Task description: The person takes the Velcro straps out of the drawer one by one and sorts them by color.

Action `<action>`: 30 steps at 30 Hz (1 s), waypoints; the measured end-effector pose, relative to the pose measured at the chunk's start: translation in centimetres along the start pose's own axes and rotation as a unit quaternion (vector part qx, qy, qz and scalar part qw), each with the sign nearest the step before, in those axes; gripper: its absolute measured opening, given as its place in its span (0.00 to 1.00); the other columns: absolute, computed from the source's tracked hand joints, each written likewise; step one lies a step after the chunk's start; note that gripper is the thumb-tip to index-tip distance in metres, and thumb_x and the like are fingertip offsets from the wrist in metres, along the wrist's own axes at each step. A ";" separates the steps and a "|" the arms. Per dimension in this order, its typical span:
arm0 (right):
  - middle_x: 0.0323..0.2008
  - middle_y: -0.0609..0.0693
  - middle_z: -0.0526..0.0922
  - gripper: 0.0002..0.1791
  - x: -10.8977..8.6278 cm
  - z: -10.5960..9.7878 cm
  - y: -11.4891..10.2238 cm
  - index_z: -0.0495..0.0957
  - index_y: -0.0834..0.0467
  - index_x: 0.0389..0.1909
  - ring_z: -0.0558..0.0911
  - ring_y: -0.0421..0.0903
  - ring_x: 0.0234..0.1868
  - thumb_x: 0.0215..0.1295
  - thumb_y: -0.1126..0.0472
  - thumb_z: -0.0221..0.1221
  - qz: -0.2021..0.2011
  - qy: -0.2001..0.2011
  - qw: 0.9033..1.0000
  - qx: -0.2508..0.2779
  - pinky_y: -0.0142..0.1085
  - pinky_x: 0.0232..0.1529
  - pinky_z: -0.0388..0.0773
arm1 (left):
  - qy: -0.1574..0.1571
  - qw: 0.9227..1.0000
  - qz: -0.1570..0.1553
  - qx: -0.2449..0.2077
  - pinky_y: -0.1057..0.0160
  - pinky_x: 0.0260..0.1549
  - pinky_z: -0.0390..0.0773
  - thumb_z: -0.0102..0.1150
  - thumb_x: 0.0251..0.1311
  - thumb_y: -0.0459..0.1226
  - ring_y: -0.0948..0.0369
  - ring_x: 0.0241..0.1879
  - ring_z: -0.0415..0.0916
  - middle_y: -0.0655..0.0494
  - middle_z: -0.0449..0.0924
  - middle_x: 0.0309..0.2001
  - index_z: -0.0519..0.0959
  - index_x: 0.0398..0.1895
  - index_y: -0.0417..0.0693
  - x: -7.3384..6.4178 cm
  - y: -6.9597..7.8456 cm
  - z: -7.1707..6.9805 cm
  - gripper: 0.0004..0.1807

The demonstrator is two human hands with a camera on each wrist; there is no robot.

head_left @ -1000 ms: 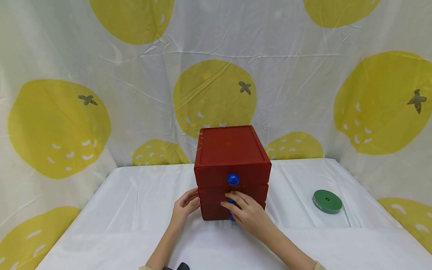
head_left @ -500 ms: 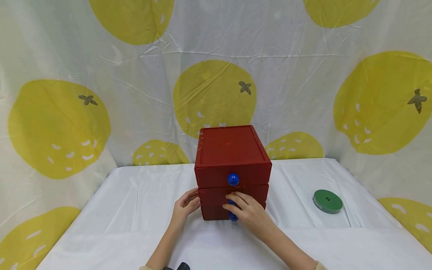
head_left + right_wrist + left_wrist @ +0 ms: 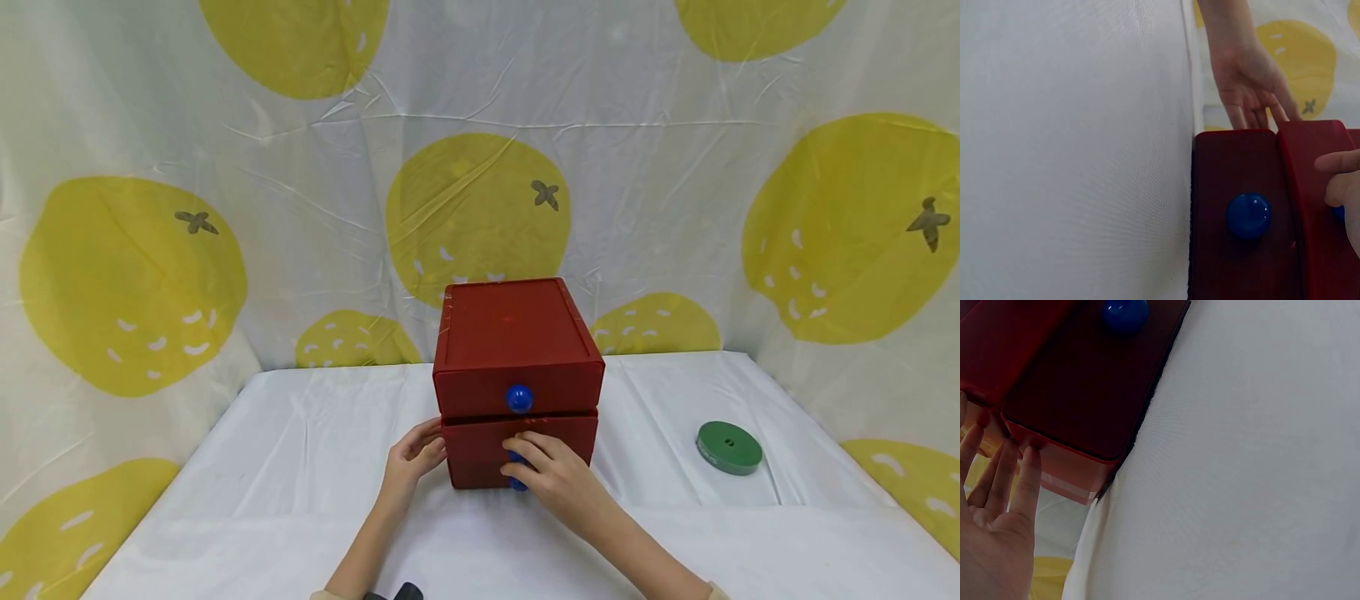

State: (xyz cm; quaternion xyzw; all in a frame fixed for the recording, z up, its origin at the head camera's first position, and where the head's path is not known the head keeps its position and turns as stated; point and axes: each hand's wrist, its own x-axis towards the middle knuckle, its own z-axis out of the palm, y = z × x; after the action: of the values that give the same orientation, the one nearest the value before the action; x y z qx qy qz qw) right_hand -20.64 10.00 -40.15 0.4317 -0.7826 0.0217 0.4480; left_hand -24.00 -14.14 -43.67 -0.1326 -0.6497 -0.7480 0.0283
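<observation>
A red drawer box (image 3: 517,325) with three stacked drawers stands in the middle of the table. My right hand (image 3: 558,477) pinches the blue knob (image 3: 515,457) of the middle drawer (image 3: 476,440), which sticks out slightly from the box. My left hand (image 3: 411,460) rests its fingertips on the box's left side; in the left wrist view its fingers (image 3: 1027,481) look fairly straight. The top drawer, with its blue knob (image 3: 519,398), is closed. So is the bottom drawer, whose blue knob (image 3: 1248,215) shows in the right wrist view.
A flat green disc-shaped roll (image 3: 729,447) lies on the white tablecloth (image 3: 315,450) to the right of the box. Behind the table hangs a white curtain (image 3: 315,183) with yellow fruit prints. A black object (image 3: 407,592) shows at the bottom edge.
The middle drawer has come forward a little, and a gap shows below the top drawer. My right hand has moved slightly towards me with the knob. The left hand stays put.
</observation>
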 end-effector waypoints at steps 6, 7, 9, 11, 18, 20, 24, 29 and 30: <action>0.44 0.47 0.77 0.31 0.0 -0.3 -0.1 0.81 0.49 0.29 0.74 0.46 0.48 0.74 0.60 0.27 -0.010 0.011 1.000 0.011 0.35 0.46 0.76 | -0.003 1.000 0.005 -0.008 0.67 0.43 0.78 0.50 0.60 0.28 0.68 0.46 0.77 0.63 0.79 0.44 0.67 0.56 0.32 0.1 -0.1 0.0 0.20; 0.44 0.47 0.77 0.29 0.0 -0.3 -0.1 0.81 0.49 0.29 0.75 0.47 0.48 0.74 0.60 0.28 -0.012 0.013 1.000 0.013 0.35 0.47 0.76 | -0.003 1.000 0.005 -0.009 0.67 0.43 0.78 0.50 0.60 0.28 0.68 0.46 0.77 0.63 0.79 0.44 0.67 0.56 0.32 0.1 -0.1 0.0 0.20; 0.45 0.48 0.77 0.28 0.0 -0.5 -0.1 0.81 0.49 0.29 0.74 0.47 0.48 0.73 0.59 0.29 -0.012 0.014 1.000 0.021 0.35 0.47 0.76 | -0.004 1.000 0.005 -0.010 0.66 0.43 0.78 0.49 0.60 0.28 0.68 0.46 0.77 0.63 0.79 0.44 0.67 0.57 0.32 0.1 -0.1 -0.1 0.20; 0.45 0.48 0.77 0.28 0.0 -0.6 -0.2 0.81 0.49 0.29 0.74 0.47 0.48 0.73 0.58 0.30 -0.011 0.012 1.000 0.025 0.36 0.47 0.76 | -0.005 1.000 0.006 -0.010 0.67 0.43 0.78 0.49 0.60 0.28 0.68 0.46 0.77 0.64 0.79 0.44 0.67 0.57 0.32 0.1 -0.1 -0.1 0.20; 0.45 0.47 0.77 0.24 -0.3 -1.0 -0.4 0.82 0.49 0.30 0.75 0.47 0.48 0.72 0.56 0.35 -0.007 0.004 0.999 0.035 0.35 0.46 0.77 | -0.003 1.000 -0.001 -0.007 0.67 0.43 0.78 0.50 0.60 0.29 0.68 0.47 0.76 0.63 0.79 0.44 0.67 0.57 0.33 0.1 -0.1 0.0 0.20; 0.45 0.47 0.77 0.21 -0.3 -1.1 -0.5 0.82 0.48 0.30 0.75 0.46 0.48 0.70 0.56 0.39 -0.010 0.005 0.999 0.038 0.35 0.45 0.77 | 0.002 1.000 -0.004 -0.005 0.67 0.43 0.79 0.50 0.60 0.29 0.68 0.46 0.76 0.63 0.79 0.44 0.68 0.56 0.34 0.1 0.0 0.0 0.20; 0.46 0.47 0.77 0.20 -0.4 -1.4 -0.6 0.82 0.48 0.30 0.74 0.46 0.49 0.70 0.57 0.41 -0.016 0.006 0.999 0.045 0.34 0.45 0.77 | 0.011 1.000 -0.009 -0.006 0.67 0.42 0.79 0.51 0.59 0.29 0.68 0.45 0.77 0.63 0.80 0.43 0.69 0.55 0.34 0.2 0.0 0.1 0.19; 0.45 0.47 0.77 0.19 -0.6 -1.6 -0.9 0.81 0.48 0.29 0.74 0.45 0.49 0.70 0.56 0.42 -0.017 -0.002 0.998 0.055 0.33 0.46 0.76 | 0.014 1.000 -0.011 -0.007 0.67 0.41 0.79 0.51 0.59 0.29 0.68 0.44 0.77 0.63 0.80 0.42 0.69 0.55 0.34 0.2 0.0 0.1 0.20; 0.45 0.47 0.77 0.18 -0.7 -1.7 -0.9 0.81 0.48 0.29 0.74 0.45 0.48 0.70 0.56 0.42 -0.018 -0.001 0.998 0.056 0.32 0.46 0.76 | 0.014 1.000 -0.012 -0.006 0.67 0.41 0.79 0.51 0.59 0.29 0.68 0.44 0.77 0.64 0.80 0.42 0.69 0.55 0.34 0.1 0.0 0.1 0.20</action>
State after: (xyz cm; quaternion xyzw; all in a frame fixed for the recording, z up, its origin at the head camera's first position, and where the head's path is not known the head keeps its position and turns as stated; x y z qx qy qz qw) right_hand -18.71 10.57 -39.93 0.4703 -0.7724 0.0572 0.4230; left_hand -24.12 -14.06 -43.67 -0.1145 -0.6462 -0.7540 0.0280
